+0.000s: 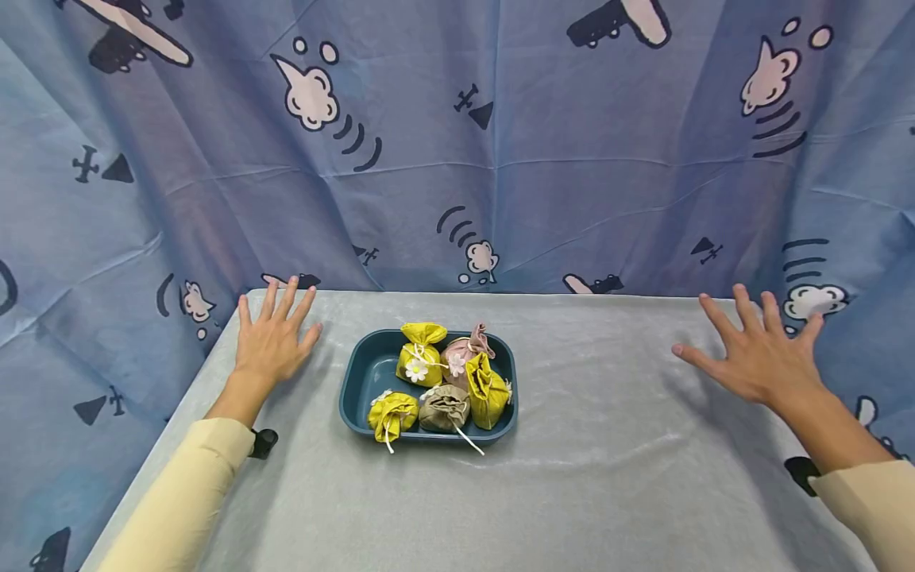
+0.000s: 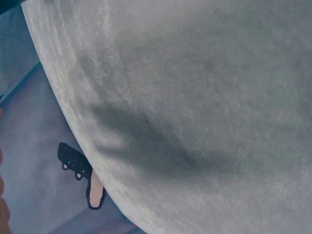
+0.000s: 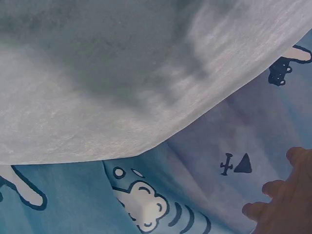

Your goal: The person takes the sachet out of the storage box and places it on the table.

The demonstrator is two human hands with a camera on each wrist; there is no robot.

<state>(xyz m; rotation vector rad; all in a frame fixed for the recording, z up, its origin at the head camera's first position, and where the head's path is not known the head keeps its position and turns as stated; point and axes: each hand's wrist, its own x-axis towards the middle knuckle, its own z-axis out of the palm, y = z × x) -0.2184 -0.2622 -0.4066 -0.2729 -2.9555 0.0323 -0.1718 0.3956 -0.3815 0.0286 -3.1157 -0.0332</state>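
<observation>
A dark teal tray (image 1: 366, 380) sits left of the middle of the table in the head view. Several small drawstring pouches lie in it: a yellow one with a white flower (image 1: 417, 353), a pink pouch (image 1: 461, 361), a yellow pouch at the right (image 1: 488, 393), a grey-brown pouch (image 1: 445, 407) and a yellow pouch at the front left (image 1: 392, 413). To the left of the tray is my left hand (image 1: 272, 342), fingers spread, holding nothing. Far off to the right, my right hand (image 1: 761, 361) has its fingers spread as well and holds nothing.
A pale grey cloth (image 1: 593, 445) covers the table. Behind it and along the sides hangs a blue patterned curtain (image 1: 557, 159). The table's edges show in both wrist views, with the curtain beyond them.
</observation>
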